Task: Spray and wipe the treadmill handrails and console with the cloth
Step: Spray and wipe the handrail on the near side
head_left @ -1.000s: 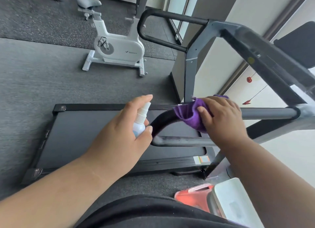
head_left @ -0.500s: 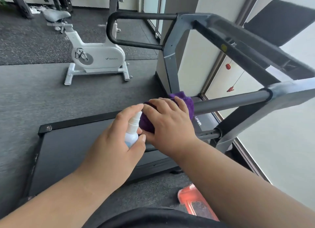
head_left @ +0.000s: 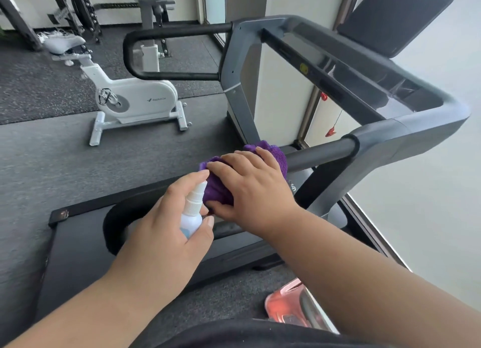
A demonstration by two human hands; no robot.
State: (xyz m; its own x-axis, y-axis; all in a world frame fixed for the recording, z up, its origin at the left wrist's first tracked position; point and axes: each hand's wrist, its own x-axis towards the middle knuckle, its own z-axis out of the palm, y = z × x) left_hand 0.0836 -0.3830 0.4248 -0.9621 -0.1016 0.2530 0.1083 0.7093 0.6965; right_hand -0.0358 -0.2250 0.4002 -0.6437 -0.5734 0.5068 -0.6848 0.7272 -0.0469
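My right hand (head_left: 253, 189) grips a purple cloth (head_left: 217, 189) wrapped over the near black handrail (head_left: 320, 154) of the treadmill, close to where the rail bends down. My left hand (head_left: 166, 225) holds a small white spray bottle (head_left: 192, 212), index finger on its top, nozzle right beside the cloth. The grey console (head_left: 406, 105) with its dark screen (head_left: 395, 17) lies to the right. The far handrail (head_left: 177, 33) loops at the upper middle. The cloth and my hand hide the rail beneath them.
The black treadmill belt (head_left: 78, 246) lies below the rails. A white exercise bike (head_left: 135, 100) stands on the grey floor at the upper left, with racks behind it. A pink and white object (head_left: 289, 306) sits by my lap at the bottom right.
My right hand slid the cloth along the near rail toward its curved end, beside the bottle. The view swung right and up, showing more of the console.
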